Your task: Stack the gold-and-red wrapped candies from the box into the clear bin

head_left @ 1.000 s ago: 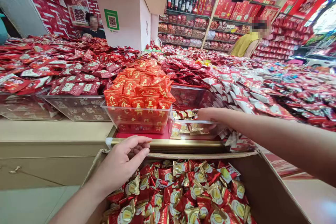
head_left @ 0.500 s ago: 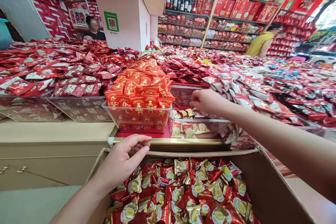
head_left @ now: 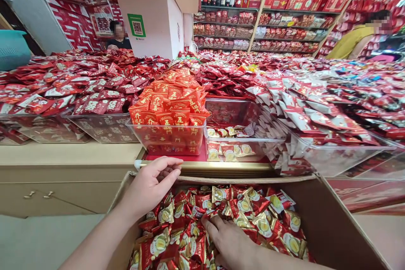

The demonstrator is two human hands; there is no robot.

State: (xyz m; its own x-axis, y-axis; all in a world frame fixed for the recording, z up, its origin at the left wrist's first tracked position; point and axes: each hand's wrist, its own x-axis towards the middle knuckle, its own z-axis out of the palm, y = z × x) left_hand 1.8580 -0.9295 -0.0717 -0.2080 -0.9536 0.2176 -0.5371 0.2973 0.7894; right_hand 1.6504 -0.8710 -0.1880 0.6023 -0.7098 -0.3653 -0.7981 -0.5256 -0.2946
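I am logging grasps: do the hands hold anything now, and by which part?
The left hand grips the cardboard box by its far rim. The right hand lies on the candies; no grasp shows.

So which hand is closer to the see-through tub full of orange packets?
Left. The left hand rests at the rim of the cardboard box, just below the tub. The right hand is lower down, inside the box, on the candies.

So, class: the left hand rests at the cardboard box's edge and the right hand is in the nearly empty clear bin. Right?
Not quite. The head view shows the right hand down in the cardboard box, on the wrapped sweets, not in that clear bin. The left hand does rest at the box's edge.
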